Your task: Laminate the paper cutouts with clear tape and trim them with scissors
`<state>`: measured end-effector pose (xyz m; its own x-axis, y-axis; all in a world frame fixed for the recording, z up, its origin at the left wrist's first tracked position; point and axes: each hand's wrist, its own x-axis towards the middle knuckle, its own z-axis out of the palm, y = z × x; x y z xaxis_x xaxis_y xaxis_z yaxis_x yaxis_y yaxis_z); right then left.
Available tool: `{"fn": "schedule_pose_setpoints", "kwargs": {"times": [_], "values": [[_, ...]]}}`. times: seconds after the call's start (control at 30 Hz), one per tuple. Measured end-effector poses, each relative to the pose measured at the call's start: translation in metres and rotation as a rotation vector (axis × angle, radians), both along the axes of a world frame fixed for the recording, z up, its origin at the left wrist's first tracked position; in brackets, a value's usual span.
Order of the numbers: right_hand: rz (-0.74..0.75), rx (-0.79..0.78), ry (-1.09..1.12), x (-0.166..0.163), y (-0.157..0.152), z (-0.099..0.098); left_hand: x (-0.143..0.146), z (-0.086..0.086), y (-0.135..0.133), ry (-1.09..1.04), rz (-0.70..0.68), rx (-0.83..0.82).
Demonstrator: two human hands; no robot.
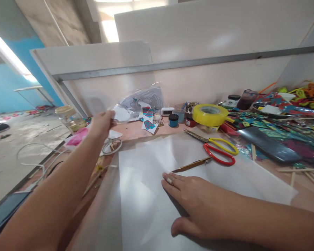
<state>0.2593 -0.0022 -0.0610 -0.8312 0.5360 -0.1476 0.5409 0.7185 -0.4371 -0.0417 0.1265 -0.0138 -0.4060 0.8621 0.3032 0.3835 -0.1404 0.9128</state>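
My left hand (102, 122) reaches to the back left of the table, its fingers closed on the edge of a small white piece of paper (121, 114). A clear plastic sleeve with a line drawing (143, 99) lies just behind that piece. My right hand (195, 198) rests palm down on large white paper sheets (138, 184), fingers stretched out and thumb apart. Beyond its fingertips lies a slim brown pointed tool (191, 165), whose kind I cannot make out. Scissors (211, 146) with one yellow and one red handle lie partly open on the sheets.
A roll of clear yellowish tape (209, 115) stands behind the scissors. Paint jars (173, 120) and coloured paper cuttings (148, 118) line the back. To the right are a black case (270, 144) and wooden sticks (300, 170). A plastic jar (70, 118) and cables (43, 167) sit left.
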Motion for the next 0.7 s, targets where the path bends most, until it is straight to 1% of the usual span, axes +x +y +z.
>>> {"fn": "schedule_pose_setpoints", "kwargs": {"times": [0.03, 0.07, 0.13, 0.17, 0.2, 0.23, 0.27, 0.3, 0.33, 0.37, 0.43, 0.53, 0.6, 0.63, 0.7], "values": [[0.0, -0.004, 0.015, 0.0, 0.002, 0.0, 0.002, 0.013, -0.009, 0.037, 0.022, 0.077], [-0.003, -0.015, 0.044, 0.0, 0.005, -0.001, 0.007, 0.024, -0.021, 0.087, 0.01, 0.149], [-0.082, -0.088, 0.177, 0.002, 0.018, -0.002, 0.025, 0.038, -0.053, 0.211, 0.003, 0.328], [-0.156, -0.17, 0.289, 0.005, 0.027, -0.002, 0.035, 0.04, -0.07, 0.336, -0.038, 0.431], [-0.23, -0.278, 0.423, 0.009, 0.037, 0.0, 0.046, 0.038, -0.086, 0.646, -0.101, 0.674], [-0.283, -0.417, 0.559, 0.013, 0.046, 0.003, 0.055, 0.033, -0.101, 0.94, -0.202, 0.831], [-0.286, -0.559, 0.677, 0.018, 0.055, 0.008, 0.063, 0.027, -0.112, 1.135, -0.283, 0.931], [-0.256, -0.687, 0.769, 0.022, 0.061, 0.014, 0.07, 0.019, -0.119, 1.243, -0.328, 1.003], [-0.203, -0.788, 0.826, 0.026, 0.064, 0.021, 0.074, 0.011, -0.123, 1.261, -0.332, 1.026], [-0.153, -0.852, 0.852, 0.029, 0.065, 0.027, 0.078, 0.004, -0.124, 1.255, -0.313, 1.035], [-0.12, -0.916, 0.859, 0.028, 0.06, 0.038, 0.084, -0.006, -0.121, 1.196, -0.245, 1.06], [-0.235, -0.965, 0.89, 0.018, 0.049, 0.045, 0.09, -0.013, -0.115, 1.101, -0.168, 1.103], [-0.325, -0.978, 0.96, 0.009, 0.047, 0.046, 0.092, -0.014, -0.113, 1.071, -0.174, 1.11], [-0.348, -0.969, 0.992, 0.006, 0.047, 0.046, 0.091, -0.014, -0.112, 1.079, -0.189, 1.116], [-0.355, -0.903, 1.037, 0.002, 0.051, 0.047, 0.088, -0.012, -0.111, 1.139, -0.234, 1.146]]}}
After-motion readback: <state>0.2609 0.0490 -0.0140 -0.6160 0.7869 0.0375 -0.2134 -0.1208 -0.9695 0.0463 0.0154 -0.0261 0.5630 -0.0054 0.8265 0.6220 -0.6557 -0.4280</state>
